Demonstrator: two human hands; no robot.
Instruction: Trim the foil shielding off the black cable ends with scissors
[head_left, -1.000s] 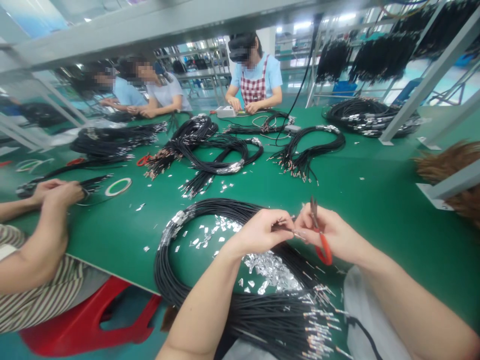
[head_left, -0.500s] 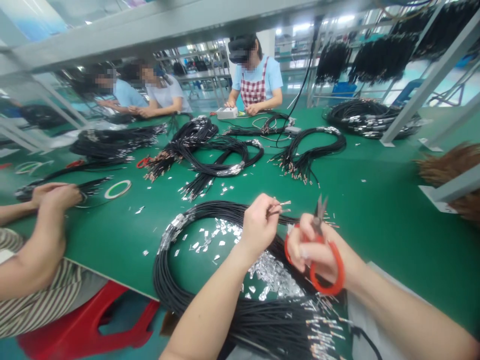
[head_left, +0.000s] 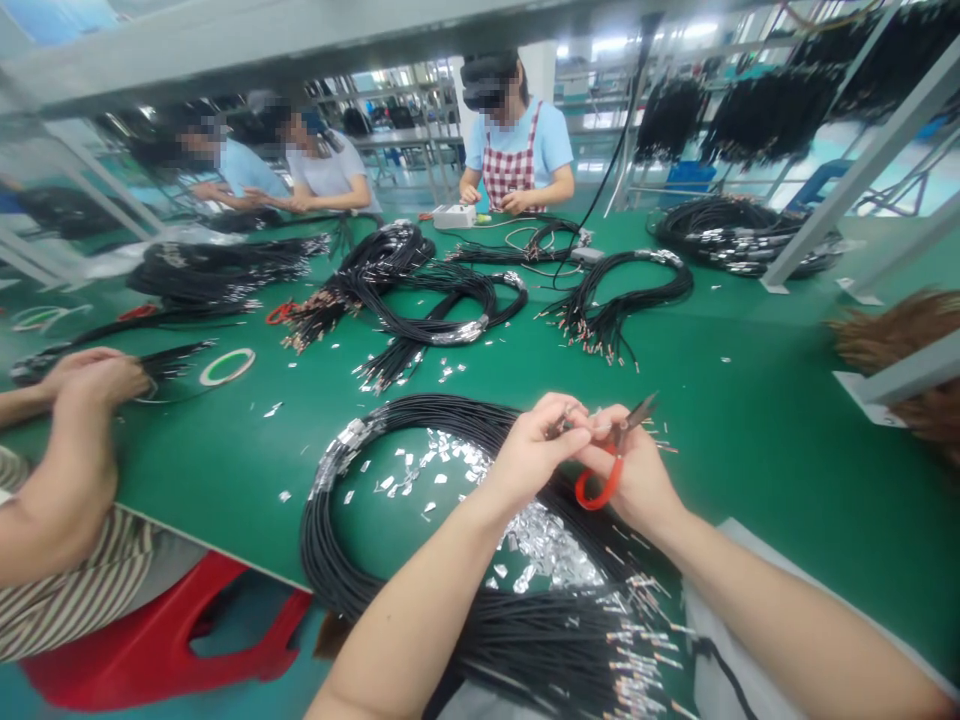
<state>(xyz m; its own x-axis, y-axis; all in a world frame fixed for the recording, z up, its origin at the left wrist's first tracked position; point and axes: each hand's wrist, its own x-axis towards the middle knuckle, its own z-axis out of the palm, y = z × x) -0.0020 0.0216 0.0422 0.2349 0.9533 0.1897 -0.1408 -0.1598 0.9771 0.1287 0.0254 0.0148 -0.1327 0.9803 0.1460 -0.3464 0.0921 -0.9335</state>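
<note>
My left hand (head_left: 544, 440) is closed in a pinch on a cable end, its tip mostly covered by the fingers. Right beside it, my right hand (head_left: 630, 465) holds red-handled scissors (head_left: 600, 490), blades pointing up and to the right. The fingertips of both hands meet at the cable end. Under my arms lies a large looped bundle of black cables (head_left: 322, 545), wrapped with silvery foil at the upper left. Its stripped ends (head_left: 645, 650) fan out at the lower right. Foil scraps (head_left: 551, 545) are heaped inside the loop.
More black cable coils (head_left: 420, 320) lie across the green table (head_left: 765, 430). At the left, a co-worker's hands (head_left: 97, 375) work near a tape roll (head_left: 227, 367). Another person sits opposite. Metal posts (head_left: 832, 190) stand at the right, and a red stool (head_left: 172, 640) is lower left.
My right hand has moved left and up to meet my left hand, and the scissors have turned with it. The cable tips that stuck out of my left hand are now mostly covered.
</note>
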